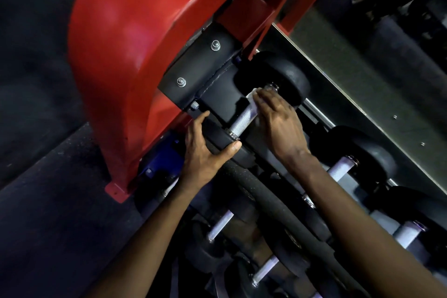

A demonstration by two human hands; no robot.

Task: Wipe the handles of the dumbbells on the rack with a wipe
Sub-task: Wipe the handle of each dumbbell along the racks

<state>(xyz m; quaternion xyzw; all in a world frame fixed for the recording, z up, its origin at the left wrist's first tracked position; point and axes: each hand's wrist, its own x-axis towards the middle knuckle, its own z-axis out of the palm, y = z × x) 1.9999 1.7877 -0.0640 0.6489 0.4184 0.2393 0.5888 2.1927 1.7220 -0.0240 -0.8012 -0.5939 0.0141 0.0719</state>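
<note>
A black dumbbell with a knurled silver handle (242, 122) lies at the end of the rack, beside the red upright. My right hand (278, 123) lies over the far half of that handle, its fingers pressing a pale wipe (252, 97) against the metal. The wipe shows only at my fingertips. My left hand (205, 152) grips the dumbbell's near black head (223, 139), thumb on the side towards the handle, fingers over its left side. The far head (287, 77) sits against the rack's back rail.
A red rack upright (135, 55) with a bolted black bracket (200, 65) stands at the left. More dumbbells (358, 152) line the same shelf to the right, and several others (220, 225) lie on a lower shelf. Dark floor (48, 176) lies at the left.
</note>
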